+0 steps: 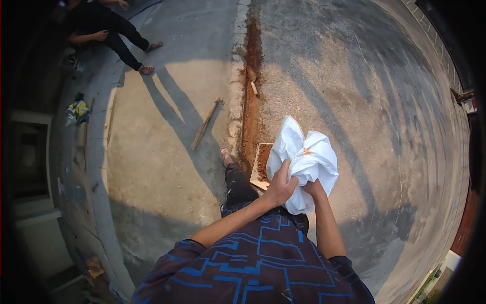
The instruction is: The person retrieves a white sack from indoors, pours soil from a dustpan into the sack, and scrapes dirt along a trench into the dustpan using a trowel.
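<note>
A crumpled white sack (302, 162), with small orange marks on it, is bunched up in front of my body. My left hand (281, 186) grips its near left side, thumb pointing up. On the right, my right hand (315, 188) is closed on the lower part, its fingers mostly hidden in the folds. Just beyond the sack, partly covered by it, a shallow pale-edged container (256, 177) with reddish soil (263, 158) sits on the ground near my sandalled foot (226, 155).
A narrow trench of red soil (249, 121) runs away from me along a broken concrete edge. A trowel (252, 83) lies in it. To the left lies a stick broom (206, 124). Another person (119, 30) is at the upper left, near a colourful bundle (77, 110).
</note>
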Action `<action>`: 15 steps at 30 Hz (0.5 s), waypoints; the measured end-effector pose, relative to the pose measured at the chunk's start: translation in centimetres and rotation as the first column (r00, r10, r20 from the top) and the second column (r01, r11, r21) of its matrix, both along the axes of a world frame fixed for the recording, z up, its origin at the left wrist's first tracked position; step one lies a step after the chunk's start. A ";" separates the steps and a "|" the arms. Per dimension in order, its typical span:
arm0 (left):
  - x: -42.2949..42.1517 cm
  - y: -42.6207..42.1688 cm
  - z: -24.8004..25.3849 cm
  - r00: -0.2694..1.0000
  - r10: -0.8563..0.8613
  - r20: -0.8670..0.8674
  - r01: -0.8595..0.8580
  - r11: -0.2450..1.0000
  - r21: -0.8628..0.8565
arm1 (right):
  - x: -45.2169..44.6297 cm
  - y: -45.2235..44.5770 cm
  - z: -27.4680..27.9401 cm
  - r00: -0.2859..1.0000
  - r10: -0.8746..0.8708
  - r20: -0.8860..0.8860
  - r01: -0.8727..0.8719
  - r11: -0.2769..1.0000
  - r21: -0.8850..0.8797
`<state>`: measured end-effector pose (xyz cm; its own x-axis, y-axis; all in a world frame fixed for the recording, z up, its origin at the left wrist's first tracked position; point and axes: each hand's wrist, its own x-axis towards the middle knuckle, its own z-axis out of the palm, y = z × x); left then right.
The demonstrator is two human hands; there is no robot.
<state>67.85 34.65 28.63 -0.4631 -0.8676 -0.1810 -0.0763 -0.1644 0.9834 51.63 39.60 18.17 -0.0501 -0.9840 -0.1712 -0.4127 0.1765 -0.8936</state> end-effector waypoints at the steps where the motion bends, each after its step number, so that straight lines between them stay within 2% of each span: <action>1: -0.5 1.2 0.1 0.999 -0.027 -0.024 0.024 0.993 -0.115 | -1.6 0.9 -2.0 1.000 -0.027 -0.004 0.027 0.997 0.076; 2: -0.4 1.5 0.8 0.999 -0.031 -0.018 0.028 0.992 -0.126 | -3.2 1.0 -3.9 0.998 -0.055 -0.017 0.057 0.988 0.145; 3: 0.1 1.3 2.0 0.990 -0.090 0.112 0.102 0.990 -0.100 | -4.8 0.7 -5.7 0.946 0.104 -0.306 -0.043 0.979 0.200; 4: 0.5 0.9 2.7 0.960 -0.149 0.237 0.169 0.983 -0.066 | -6.3 0.9 -6.6 0.938 0.074 -0.338 -0.005 0.979 0.202; 5: 1.1 0.4 1.0 0.962 -0.069 0.265 0.086 0.995 -0.051 | -7.4 0.9 -7.1 0.948 0.004 -0.319 0.058 0.981 0.185; 6: 1.7 -0.3 0.6 0.980 0.022 0.195 0.003 0.992 -0.129 | -8.2 0.9 -7.1 0.953 -0.055 -0.298 0.109 0.980 0.167; 9: 3.7 -1.6 0.6 0.973 0.004 0.229 0.041 0.980 -0.194 | -7.9 1.0 -5.8 0.969 -0.179 -0.171 0.197 0.976 0.097; 11: 5.0 -2.0 0.7 0.963 0.133 0.233 -0.079 0.970 -0.229 | -5.4 0.7 -4.7 0.979 -0.191 -0.069 0.194 0.980 0.049; 13: 6.5 -2.7 0.2 0.957 0.192 0.218 -0.145 0.966 -0.212 | -2.0 -0.2 -2.9 0.986 -0.159 -0.056 0.161 0.987 0.026; 14: 7.0 -3.1 -0.3 0.949 0.240 0.206 -0.199 0.960 -0.199 | 0.7 -1.0 -1.9 0.945 -0.069 -0.320 0.060 0.998 -0.038; 15: 7.4 -3.5 -0.6 0.949 0.267 0.168 -0.227 0.948 -0.225 | 2.6 -1.6 -1.4 0.828 0.001 -0.561 -0.052 0.996 -0.075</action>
